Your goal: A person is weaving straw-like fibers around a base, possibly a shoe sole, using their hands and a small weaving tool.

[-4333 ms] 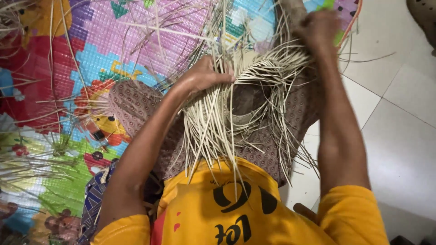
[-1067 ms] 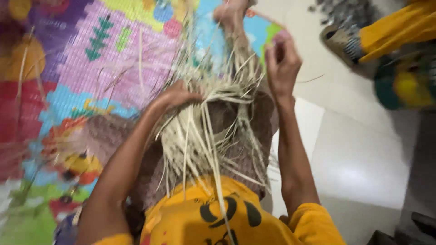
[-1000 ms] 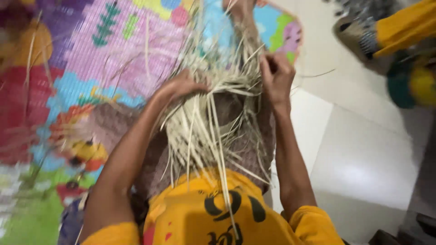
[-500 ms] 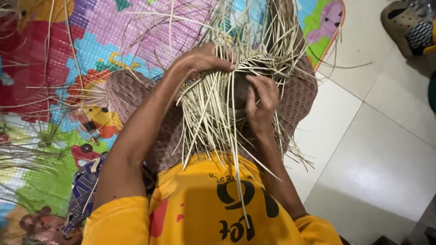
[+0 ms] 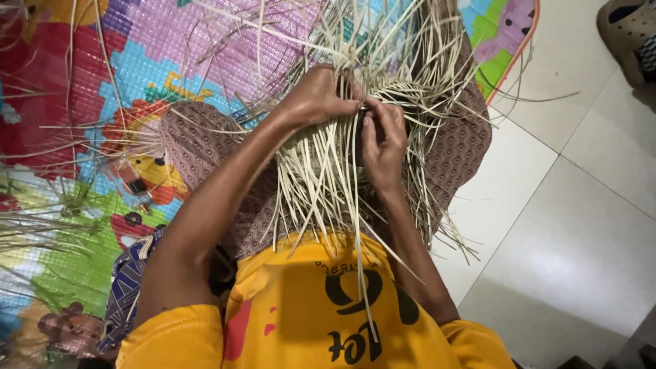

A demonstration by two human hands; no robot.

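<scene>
Head view, looking straight down over the lap.

Left hand [image 5: 316,99]: curled closed over a bundle of pale straw strips [image 5: 328,184], knuckles up. The fingertips are buried in the strips and cannot be seen.

Right hand [image 5: 384,140]: just beside the left, touching it near the thumb. Fingers pinched shut on a few of the same strips. Which strand each finger holds is lost in the tangle.

Straw strips: a dense fan lying over the lap. Loose ends spill down onto the yellow shirt [image 5: 321,314], and others splay upward past the top edge of the frame, cut off there. A dark patch shows between the hands under the strips; I cannot tell whether it is a gap or some object.

Brown patterned cloth [image 5: 205,147]: under the strips, spread across the knees, largely covered in the middle.

Colourful play mat [image 5: 102,75]: on the floor to the left and above, with stray strips scattered over it. A small dark-and-red object [image 5: 137,186] lies on it near the cloth edge; too small to identify. More loose strips [image 5: 34,229] enter from the left edge, cut off.

White tiled floor [image 5: 567,225]: to the right. A grey sandal [image 5: 625,31] at the top right corner, partly out of frame.
</scene>
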